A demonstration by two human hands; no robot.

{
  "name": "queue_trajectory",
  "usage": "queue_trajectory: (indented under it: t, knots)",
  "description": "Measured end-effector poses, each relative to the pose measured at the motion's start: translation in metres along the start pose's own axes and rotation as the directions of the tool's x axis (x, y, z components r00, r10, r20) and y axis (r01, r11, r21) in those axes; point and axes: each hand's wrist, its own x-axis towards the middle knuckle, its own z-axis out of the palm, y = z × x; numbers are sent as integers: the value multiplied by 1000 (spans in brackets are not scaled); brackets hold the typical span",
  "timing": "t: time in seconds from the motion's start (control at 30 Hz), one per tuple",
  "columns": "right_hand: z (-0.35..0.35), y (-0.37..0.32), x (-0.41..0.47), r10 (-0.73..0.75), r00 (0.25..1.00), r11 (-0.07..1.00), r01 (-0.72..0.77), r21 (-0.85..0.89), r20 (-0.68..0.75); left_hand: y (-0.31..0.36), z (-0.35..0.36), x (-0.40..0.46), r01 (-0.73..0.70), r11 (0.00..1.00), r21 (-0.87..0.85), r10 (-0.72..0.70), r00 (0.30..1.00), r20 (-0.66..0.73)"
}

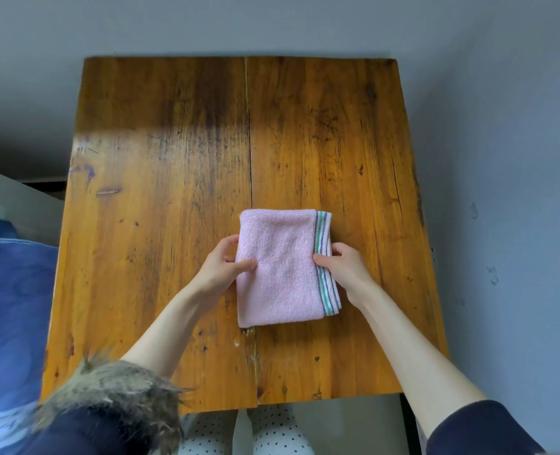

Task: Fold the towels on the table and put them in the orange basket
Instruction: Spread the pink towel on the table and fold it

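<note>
Pink terry towel (280, 267), folded into a compact upright rectangle, lies flat on the wooden tabletop (173, 159), a little right of the seam between the two planks and toward the near edge. Its right border carries narrow green, blue and white stripes, and the layered edges show along that side. The left hand (221, 266) grips the towel's left edge about midway, thumb lying on top of the cloth and fingers curled round the edge beneath. The right hand (342, 262) does the same on the striped edge, thumb pressed on the stripes and fingers tucked under the fold. Both forearms are bare, reaching in from the near side; the left sleeve (107, 405) is dark with a shaggy fur cuff, the right sleeve (479, 428) plain dark blue. Below the tabletop's near edge, polka-dotted trousers (272, 431) show. A blue cloth surface (12, 307) lies to the left of the tabletop, and a grey wall rises behind and to the right.
</note>
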Motion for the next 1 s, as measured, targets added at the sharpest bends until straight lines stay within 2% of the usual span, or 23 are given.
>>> queue_trajectory:
  t: [0.1, 0.27, 0.53, 0.67, 0.8, 1.0]
  knots:
    - [11, -16, -15, 1, 997, 1000, -3, 26, 75, 2, -18, -21, 9, 997, -71, -10, 1000, -12]
    - [52, -55, -48, -50, 968, 997, 62, -43, 245, -4, -72, -71, -9, 967, -255, -19, 994, -107]
    - [187, -119, -122, -174, 852, 956, 266, -123, 494, -37, -207, -182, -193, 899, -393, 59, 942, -329]
    - [282, -132, -167, -201, 792, 927, 344, -150, 577, -77, -281, -244, -289, 861, -419, 83, 892, -444]
    - [391, -132, -215, -203, 712, 877, 438, -199, 672, -137, -354, -303, -349, 819, -456, 40, 827, -561]
    - [554, -111, -279, -123, 602, 795, 536, -284, 789, -231, -438, -381, -450, 740, -499, -93, 668, -739]
